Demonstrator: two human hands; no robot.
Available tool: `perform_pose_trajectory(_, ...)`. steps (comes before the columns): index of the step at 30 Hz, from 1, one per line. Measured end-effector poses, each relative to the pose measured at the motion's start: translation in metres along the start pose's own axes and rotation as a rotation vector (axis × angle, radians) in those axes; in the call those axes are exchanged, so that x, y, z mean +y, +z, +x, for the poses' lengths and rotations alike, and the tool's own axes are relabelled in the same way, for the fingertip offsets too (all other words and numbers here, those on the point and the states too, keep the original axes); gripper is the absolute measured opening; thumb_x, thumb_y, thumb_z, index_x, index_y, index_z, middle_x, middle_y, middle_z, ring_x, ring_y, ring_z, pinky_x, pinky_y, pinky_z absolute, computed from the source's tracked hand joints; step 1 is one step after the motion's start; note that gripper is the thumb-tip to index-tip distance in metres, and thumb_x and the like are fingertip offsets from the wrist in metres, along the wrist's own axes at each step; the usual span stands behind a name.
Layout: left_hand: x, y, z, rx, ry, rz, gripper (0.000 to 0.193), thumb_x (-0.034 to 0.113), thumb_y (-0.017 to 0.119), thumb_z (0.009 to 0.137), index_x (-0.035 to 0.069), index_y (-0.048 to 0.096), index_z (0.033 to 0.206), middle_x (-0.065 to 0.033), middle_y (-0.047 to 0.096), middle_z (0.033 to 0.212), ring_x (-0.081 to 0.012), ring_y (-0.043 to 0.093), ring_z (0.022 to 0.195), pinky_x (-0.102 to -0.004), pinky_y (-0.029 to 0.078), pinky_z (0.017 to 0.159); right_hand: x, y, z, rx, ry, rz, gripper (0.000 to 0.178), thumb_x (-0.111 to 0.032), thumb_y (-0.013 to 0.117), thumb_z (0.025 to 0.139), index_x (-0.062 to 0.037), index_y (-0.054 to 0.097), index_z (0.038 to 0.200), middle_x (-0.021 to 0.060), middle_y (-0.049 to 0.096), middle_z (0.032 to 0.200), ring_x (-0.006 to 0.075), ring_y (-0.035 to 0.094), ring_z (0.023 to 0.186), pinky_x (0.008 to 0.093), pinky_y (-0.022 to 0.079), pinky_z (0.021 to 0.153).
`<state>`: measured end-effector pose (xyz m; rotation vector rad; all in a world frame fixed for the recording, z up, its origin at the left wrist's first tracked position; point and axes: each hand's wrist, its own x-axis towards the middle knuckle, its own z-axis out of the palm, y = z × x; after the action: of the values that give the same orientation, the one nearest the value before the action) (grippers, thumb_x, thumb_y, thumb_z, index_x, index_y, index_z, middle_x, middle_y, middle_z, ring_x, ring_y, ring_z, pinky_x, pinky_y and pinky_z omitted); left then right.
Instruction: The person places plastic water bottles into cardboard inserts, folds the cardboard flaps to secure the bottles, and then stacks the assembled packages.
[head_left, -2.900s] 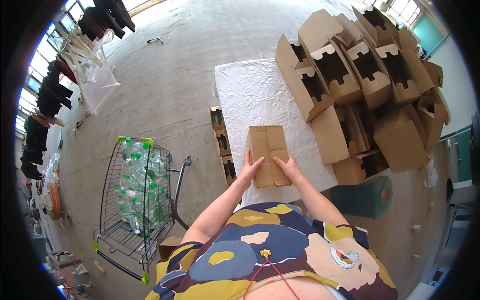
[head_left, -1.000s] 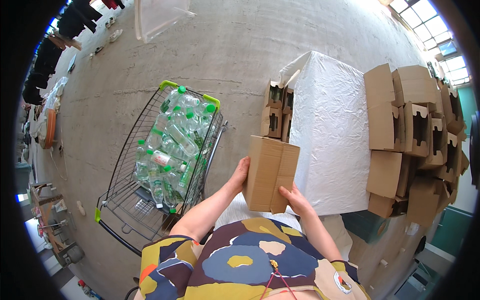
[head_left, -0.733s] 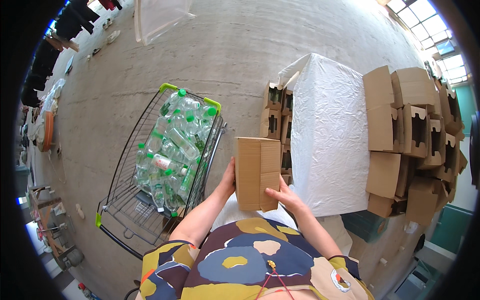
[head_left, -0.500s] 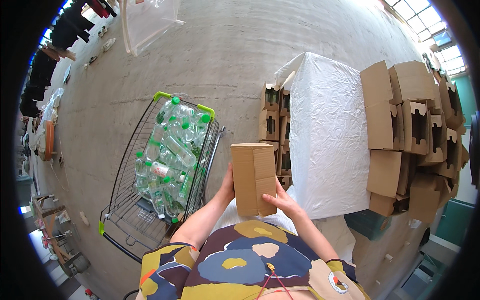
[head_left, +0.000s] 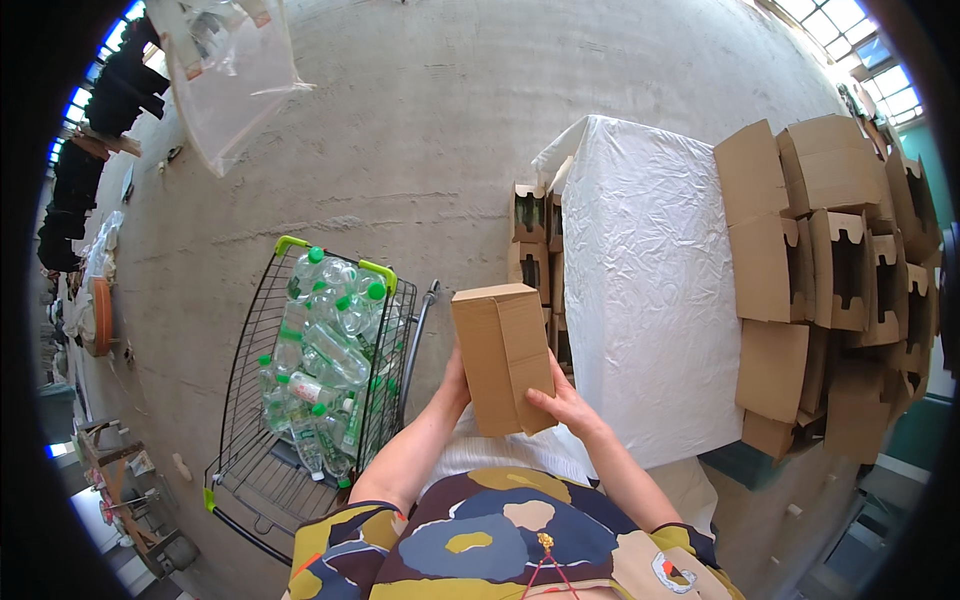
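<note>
A closed brown cardboard box (head_left: 495, 350) stands tall between my two hands, in front of my body. My left hand (head_left: 456, 378) presses on its left side, with the fingers mostly hidden behind it. Around the right lower side wraps my right hand (head_left: 563, 400), its thumb lying on the face nearest me. To the left is a black wire shopping cart (head_left: 240, 400) with green corner pieces. It holds several clear plastic bottles (head_left: 335, 355) with green caps. A table under a wrinkled white cover (head_left: 650, 280) is close to the right of the box.
Cardboard boxes with cut-out openings (head_left: 530, 215) are stacked along the table's left side. More open cardboard boxes (head_left: 840, 240) are piled at its right. A clear plastic sheet bag (head_left: 235, 85) hangs at the upper left. Grey concrete floor (head_left: 420, 120) stretches ahead.
The view has shifted, so the cart appears lower and further left and the plastic bag shows more. The box tilts slightly differently, still held in both hands.
</note>
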<state>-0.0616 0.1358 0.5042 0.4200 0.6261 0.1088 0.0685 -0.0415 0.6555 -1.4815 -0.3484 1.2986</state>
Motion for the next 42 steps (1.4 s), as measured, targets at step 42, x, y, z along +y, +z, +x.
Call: perform_pose_trajectory(42,-0.071,-0.027,0.521,0.18,-0.307,0.395,0.059,0.051,0.039,0.103,0.005,0.042,0.138,-0.0083,0.053,0.13,-0.0196,0.048,0.121,-0.0353,0.035,0.104,0.182,-0.257,0.34,1.084,0.01,0.144,0.055,-0.032,0.073,0.09,0.0023,0.055,0.129,0.0079,0.061,0.126,0.0183,0.053,0.114,0.0312,0.039,0.101)
